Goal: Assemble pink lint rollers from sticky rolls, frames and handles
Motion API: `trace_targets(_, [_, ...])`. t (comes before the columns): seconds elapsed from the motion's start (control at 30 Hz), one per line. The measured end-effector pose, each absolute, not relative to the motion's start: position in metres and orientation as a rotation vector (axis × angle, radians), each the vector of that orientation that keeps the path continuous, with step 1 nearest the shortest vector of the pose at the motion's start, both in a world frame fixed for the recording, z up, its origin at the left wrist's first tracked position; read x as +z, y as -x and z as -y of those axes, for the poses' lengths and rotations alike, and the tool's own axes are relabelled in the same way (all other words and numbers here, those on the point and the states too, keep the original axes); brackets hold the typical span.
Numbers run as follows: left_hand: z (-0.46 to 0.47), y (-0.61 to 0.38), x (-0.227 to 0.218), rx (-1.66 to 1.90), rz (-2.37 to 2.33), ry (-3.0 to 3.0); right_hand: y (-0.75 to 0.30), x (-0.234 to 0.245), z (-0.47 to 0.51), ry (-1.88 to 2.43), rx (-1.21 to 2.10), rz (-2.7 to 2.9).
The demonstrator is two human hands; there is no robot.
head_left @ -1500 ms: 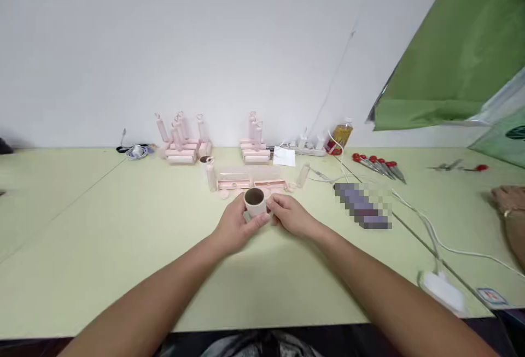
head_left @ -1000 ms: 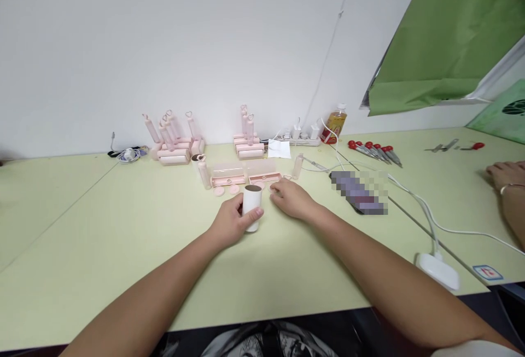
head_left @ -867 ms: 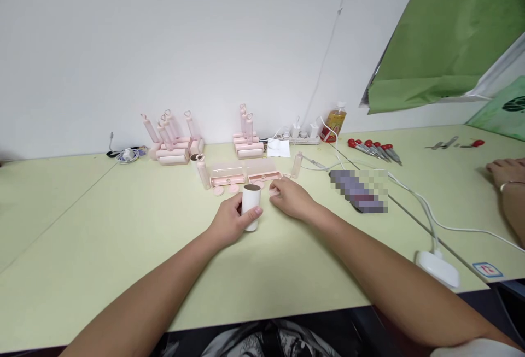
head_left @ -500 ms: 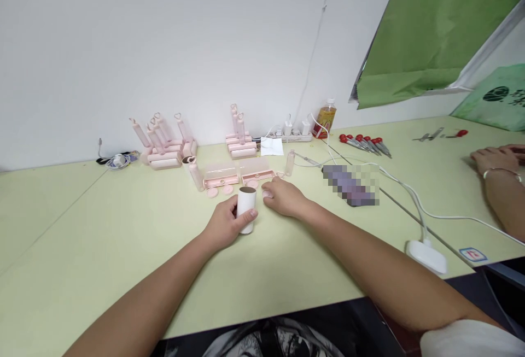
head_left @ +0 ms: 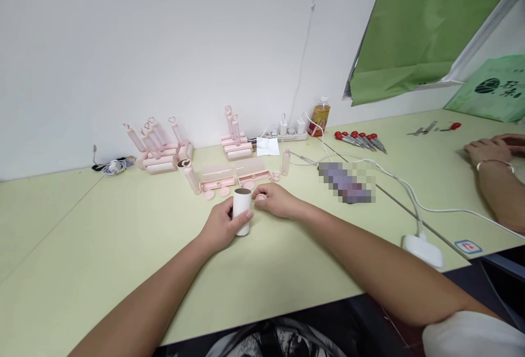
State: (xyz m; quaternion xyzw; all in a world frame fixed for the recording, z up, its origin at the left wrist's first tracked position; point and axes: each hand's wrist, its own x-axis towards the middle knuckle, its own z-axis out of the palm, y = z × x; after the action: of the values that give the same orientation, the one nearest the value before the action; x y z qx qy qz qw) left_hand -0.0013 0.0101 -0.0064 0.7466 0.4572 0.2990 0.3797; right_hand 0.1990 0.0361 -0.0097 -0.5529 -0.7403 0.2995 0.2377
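Note:
My left hand [head_left: 221, 224] is wrapped round a white paper roll [head_left: 241, 212] with a brown cardboard core, which stands nearly upright above the table with its open end up. Just right of the roll, my right hand [head_left: 278, 199] pinches a small pink round cap [head_left: 261, 197]. Beyond my hands two pink open cases [head_left: 217, 183] with clear lids lie side by side. In front of them are more round pink caps [head_left: 225, 191]. A pink translucent handle [head_left: 191, 178] stands at their left, and a pink translucent tube [head_left: 285, 162] at their right.
Assembled pink rollers [head_left: 162, 163] stand by the wall, with more rollers [head_left: 238, 151] beside a power strip [head_left: 292, 136]. A drink bottle [head_left: 319, 117], red-ended tools [head_left: 360, 141], a blurred item [head_left: 346, 182] and a white charger [head_left: 423, 250] lie rightward. Another person's hands [head_left: 490, 149] rest far right.
My right hand, with the pink cap, has come slightly closer to the white roll and turned so the cap shows more. My left hand keeps its hold. The whole view has shifted slightly.

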Motion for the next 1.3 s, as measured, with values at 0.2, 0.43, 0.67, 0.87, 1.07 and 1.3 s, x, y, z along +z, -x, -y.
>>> trace_targets(0.2, [-0.010,0.001,-0.006,0.739,-1.131,-1.917,-0.191,-0.002,-0.032,1.121,1.485,1.164])
trace_targets(0.43, [-0.003,-0.002,-0.003,0.601,-1.047,-1.916,-0.177,0.007,-0.009,1.060,1.273,1.305])
trace_targets(0.67, [-0.002,-0.003,-0.005,0.641,-1.053,-1.915,-0.178,-0.003,-0.002,0.940,0.947,1.686])
trace_targets(0.87, [-0.003,-0.003,-0.004,0.679,-1.055,-1.904,-0.180,-0.007,-0.003,0.884,0.698,1.830])
trace_targets(1.07, [-0.004,-0.003,-0.007,0.700,-1.039,-1.896,-0.180,-0.003,0.002,0.876,0.615,1.841])
trace_targets(1.3, [-0.004,-0.003,-0.007,0.690,-1.041,-1.888,-0.180,-0.006,0.000,0.893,0.673,1.781])
